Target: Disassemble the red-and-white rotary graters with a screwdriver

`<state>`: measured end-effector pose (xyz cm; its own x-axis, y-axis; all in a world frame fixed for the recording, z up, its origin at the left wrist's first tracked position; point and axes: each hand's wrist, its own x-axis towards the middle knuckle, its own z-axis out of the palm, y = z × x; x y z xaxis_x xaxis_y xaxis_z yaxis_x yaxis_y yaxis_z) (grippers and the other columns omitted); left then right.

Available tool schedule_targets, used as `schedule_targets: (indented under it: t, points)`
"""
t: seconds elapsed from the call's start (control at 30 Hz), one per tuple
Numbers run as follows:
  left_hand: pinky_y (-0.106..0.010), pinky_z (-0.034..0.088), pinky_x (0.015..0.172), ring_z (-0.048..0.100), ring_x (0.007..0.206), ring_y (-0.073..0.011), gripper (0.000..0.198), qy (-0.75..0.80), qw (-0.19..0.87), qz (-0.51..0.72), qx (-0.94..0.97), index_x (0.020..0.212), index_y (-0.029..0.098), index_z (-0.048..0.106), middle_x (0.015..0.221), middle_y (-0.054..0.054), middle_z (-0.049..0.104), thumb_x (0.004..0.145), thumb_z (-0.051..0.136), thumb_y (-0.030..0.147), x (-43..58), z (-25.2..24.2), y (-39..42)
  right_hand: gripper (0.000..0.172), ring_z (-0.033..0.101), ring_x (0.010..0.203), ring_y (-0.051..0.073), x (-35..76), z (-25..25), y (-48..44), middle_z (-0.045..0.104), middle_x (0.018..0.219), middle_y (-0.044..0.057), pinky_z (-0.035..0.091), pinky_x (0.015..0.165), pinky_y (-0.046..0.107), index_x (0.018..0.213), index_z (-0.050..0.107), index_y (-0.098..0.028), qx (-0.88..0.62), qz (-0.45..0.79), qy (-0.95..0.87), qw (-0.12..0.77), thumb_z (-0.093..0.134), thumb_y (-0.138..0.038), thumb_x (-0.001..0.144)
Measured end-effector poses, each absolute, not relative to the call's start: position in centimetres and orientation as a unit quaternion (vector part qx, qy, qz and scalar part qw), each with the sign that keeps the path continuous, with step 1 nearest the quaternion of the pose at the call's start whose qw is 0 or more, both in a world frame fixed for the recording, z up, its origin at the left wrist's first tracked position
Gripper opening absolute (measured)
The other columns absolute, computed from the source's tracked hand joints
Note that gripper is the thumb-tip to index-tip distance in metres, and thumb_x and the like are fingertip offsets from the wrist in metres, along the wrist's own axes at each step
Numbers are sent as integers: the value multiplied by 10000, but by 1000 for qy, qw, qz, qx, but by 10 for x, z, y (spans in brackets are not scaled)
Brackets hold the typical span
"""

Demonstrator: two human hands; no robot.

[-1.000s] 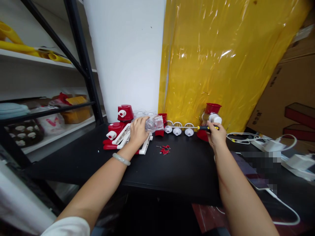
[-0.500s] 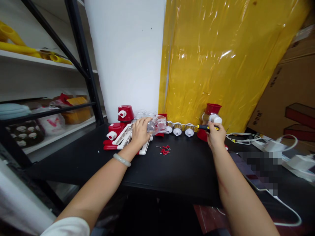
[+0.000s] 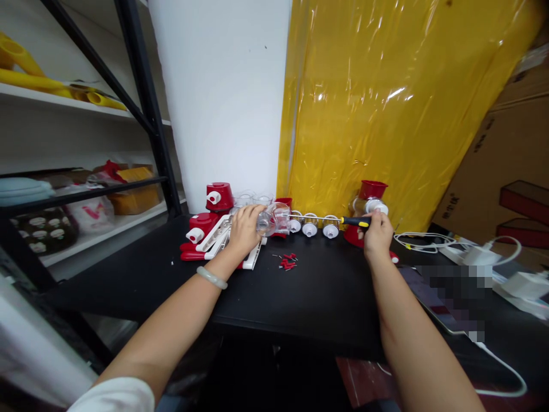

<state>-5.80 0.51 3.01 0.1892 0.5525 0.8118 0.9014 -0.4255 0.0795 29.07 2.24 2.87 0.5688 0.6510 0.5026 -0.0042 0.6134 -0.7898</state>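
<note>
My left hand grips a clear plastic part lying sideways, its opening facing right. In my right hand is a long screwdriver with a black and yellow handle, held level. The shaft points left and its tip reaches the opening of the clear part; the exact tip contact is too small to tell. Several small red pieces with metal ends lie on the black table below. Behind the shaft stand metal cylinders with white ends.
Red housings and white frames with red ends sit at the left. A red and clear unit stands behind my right hand. At the right are a tablet, white cables and chargers. Shelves rise at the left.
My right hand has shifted slightly on the screwdriver handle, toward its rear end, and the handle has moved a little left. My left hand keeps its grip on the clear part.
</note>
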Motion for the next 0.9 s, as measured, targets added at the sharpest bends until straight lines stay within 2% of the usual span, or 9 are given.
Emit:
schedule_targets:
  t: [0.1,0.27,0.4,0.57,0.73,0.83,0.9]
  points:
    - [-465,404,1084,525,1243,-325,565,-488,212,-404,-744,1324,217,566,1316,-118,639,783,725,187,-58,31,5,538,432,393,72,290,29,22,520,569,-74,285,347,215,785,541,-230,-385,215,-407,800,747,-715,673]
    - [-470,397,1097,518,1262,-326,566,-495,212,-403,-740,1333,235,562,1336,-109,629,792,726,198,-59,32,4,619,534,534,70,284,33,29,567,724,-85,361,412,178,864,517,-252,-293,315,-359,828,891,-596,512]
    - [-465,404,1088,518,1248,-330,586,-497,225,-403,-734,1329,225,564,1323,-117,631,772,744,192,-61,33,4,625,566,622,81,282,33,29,582,801,-74,398,467,188,864,546,-248,-263,376,-356,814,934,-527,462]
    - [-464,415,1070,529,1229,-328,578,-500,226,-399,-735,1320,228,561,1303,-113,639,773,745,189,-62,34,5,542,580,676,102,286,33,23,594,808,-63,438,552,225,927,605,-250,-234,433,-360,792,936,-395,524]
    - [-468,417,1058,534,1229,-331,571,-508,211,-393,-737,1314,229,557,1285,-107,648,779,755,207,-61,34,4,360,646,840,143,290,35,18,693,916,-4,499,704,282,911,617,-232,-201,481,-378,765,832,-229,622]
    - [-466,413,1059,530,1238,-325,568,-506,208,-389,-741,1323,229,551,1295,-104,645,789,746,212,-60,33,5,266,671,873,184,291,32,21,716,913,29,529,731,330,888,635,-223,-228,456,-378,773,764,-338,686]
    - [-465,411,1061,528,1242,-324,570,-503,208,-387,-744,1333,228,548,1306,-106,640,795,737,209,-59,32,5,332,665,763,192,292,28,25,698,808,33,517,626,316,854,643,-220,-284,380,-390,789,688,-536,764]
